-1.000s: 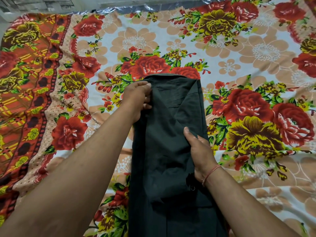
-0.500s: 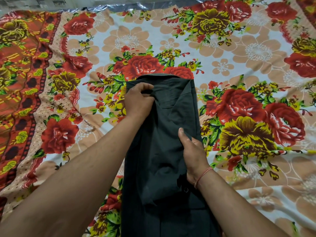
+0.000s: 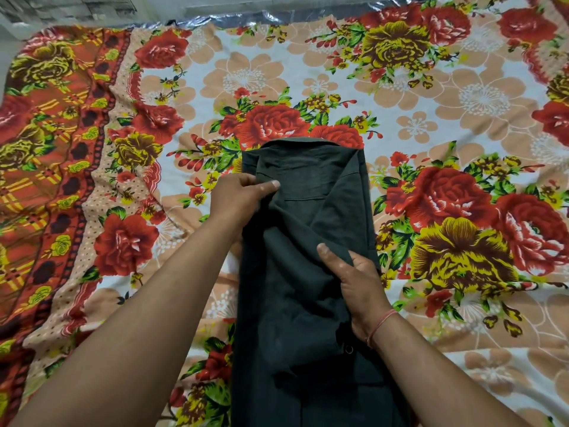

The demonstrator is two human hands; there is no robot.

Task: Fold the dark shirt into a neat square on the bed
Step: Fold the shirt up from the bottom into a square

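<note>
Seen from the head camera, the dark shirt (image 3: 295,303) lies in the middle of the flowered bedsheet (image 3: 462,97) as a long narrow strip. Its collar (image 3: 301,143) is at the far end and its lower part runs out of the bottom of the picture. Both sides look already turned in, which would explain the narrow shape. The left hand (image 3: 240,195) is at the shirt's left edge just below the collar, its fingers curled and its thumb on top, pinching a ridge of cloth. This is probably to keep the shoulder fold from slipping while the panel is squared up. The right hand (image 3: 360,288) sits lower, on the right half of the strip. Its thumb lies along the top of the cloth and its fingers go under a loose fold, so it seems to be gripping that flap, though the fingertips are hidden. Diagonal creases run between the two hands, so the cloth there is slack and needs smoothing. A thread band (image 3: 380,325) circles the right wrist, and a small metal ring (image 3: 348,349) shows on the shirt just beside it. At the far edge of the bedsheet runs a silvery strip (image 3: 246,18). The strip has not yet been folded lengthwise into a square.
</note>
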